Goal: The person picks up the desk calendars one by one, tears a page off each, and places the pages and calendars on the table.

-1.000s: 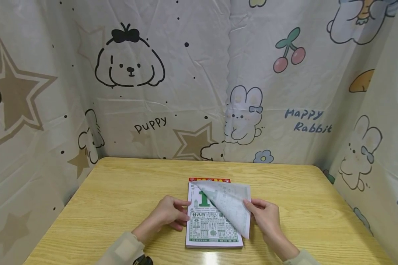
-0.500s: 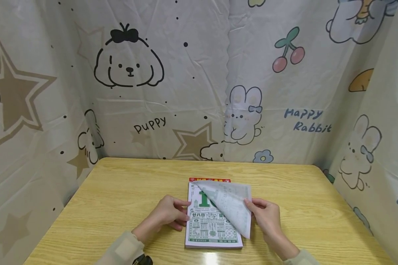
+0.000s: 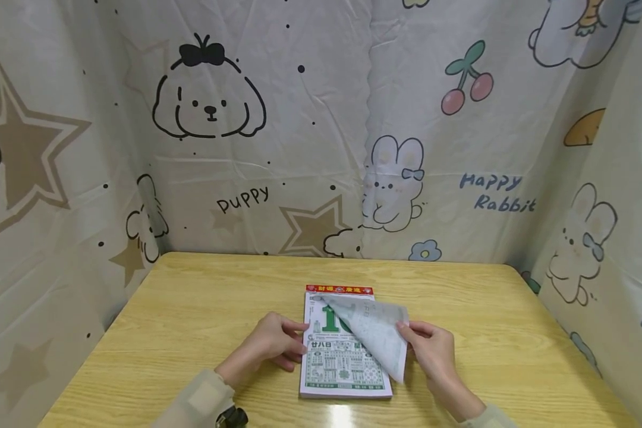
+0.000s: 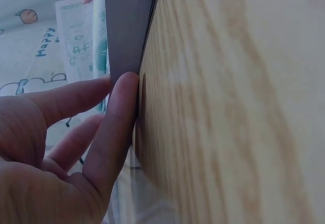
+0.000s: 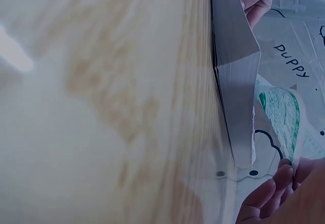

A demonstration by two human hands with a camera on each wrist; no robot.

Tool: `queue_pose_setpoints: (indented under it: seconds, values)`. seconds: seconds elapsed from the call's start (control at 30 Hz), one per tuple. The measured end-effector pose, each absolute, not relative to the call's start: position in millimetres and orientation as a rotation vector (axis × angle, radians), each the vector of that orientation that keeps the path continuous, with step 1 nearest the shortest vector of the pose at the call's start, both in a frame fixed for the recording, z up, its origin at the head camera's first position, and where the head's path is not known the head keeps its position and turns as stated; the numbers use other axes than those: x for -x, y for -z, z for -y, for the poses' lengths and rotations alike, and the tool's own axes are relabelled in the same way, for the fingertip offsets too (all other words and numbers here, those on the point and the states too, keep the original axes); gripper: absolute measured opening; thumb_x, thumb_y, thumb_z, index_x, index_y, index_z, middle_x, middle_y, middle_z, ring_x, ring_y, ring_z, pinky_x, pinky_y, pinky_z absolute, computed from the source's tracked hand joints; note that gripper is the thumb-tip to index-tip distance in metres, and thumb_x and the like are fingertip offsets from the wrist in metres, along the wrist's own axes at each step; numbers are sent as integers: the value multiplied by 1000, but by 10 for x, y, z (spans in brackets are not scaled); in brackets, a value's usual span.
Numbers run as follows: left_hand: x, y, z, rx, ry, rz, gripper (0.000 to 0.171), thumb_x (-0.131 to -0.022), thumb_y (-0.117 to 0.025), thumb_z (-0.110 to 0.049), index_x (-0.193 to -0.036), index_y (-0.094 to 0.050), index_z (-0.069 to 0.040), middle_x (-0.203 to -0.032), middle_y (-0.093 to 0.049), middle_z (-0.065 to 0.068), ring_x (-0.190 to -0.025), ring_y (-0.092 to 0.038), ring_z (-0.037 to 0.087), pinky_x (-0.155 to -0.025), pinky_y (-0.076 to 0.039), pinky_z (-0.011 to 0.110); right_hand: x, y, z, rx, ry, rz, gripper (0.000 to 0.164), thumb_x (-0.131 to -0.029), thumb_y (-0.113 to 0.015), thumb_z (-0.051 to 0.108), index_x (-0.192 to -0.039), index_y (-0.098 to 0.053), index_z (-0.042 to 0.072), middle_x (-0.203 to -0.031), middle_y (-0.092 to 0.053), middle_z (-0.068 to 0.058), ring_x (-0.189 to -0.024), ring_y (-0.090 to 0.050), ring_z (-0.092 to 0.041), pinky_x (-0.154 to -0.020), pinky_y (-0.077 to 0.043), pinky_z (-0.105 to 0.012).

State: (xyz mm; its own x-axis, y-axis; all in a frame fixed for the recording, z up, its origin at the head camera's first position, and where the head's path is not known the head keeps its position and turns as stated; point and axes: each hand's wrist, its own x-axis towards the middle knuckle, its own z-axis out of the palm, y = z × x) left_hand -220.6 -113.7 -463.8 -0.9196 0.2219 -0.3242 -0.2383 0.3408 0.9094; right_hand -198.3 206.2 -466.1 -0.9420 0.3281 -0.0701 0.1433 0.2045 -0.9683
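A thick tear-off calendar (image 3: 342,377) with green print and a red header strip (image 3: 339,290) lies flat on the wooden table. Its top page (image 3: 382,336) is peeled back from the right and folded diagonally, baring part of a large green number underneath. My right hand (image 3: 433,353) pinches the right edge of that page between thumb and fingers, also seen as fingers (image 5: 277,183) in the right wrist view. At the calendar's left side, my left hand (image 3: 273,342) presses its fairly straight fingertips against the page block; the left wrist view shows a finger (image 4: 122,99) along this side.
The wooden table (image 3: 219,285) extends around the calendar. A cartoon-printed curtain (image 3: 299,160) hangs behind and along both sides. Something black (image 3: 232,417) sits at the left sleeve's cuff.
The top of the peeled page has dropped toward me, so more of the red header and the green number shows. The left hand keeps its place; the right has shifted slightly right.
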Motion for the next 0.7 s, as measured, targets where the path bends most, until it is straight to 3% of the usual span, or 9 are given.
queue_pose_setpoints:
  seconds: [0.7]
  values:
    - [2205,4638,1146,-6,-1587,-2234,51,-84,-85,4,-134,-71,0,-94,-69,13,-68,-75,22,-56,-65,35,1981,4668,-2186,522,-1807,2325,38,-95,-82,19,-116,-73,-11,-79,-73,-2,-68,-64,-13,-56,-55,-21]
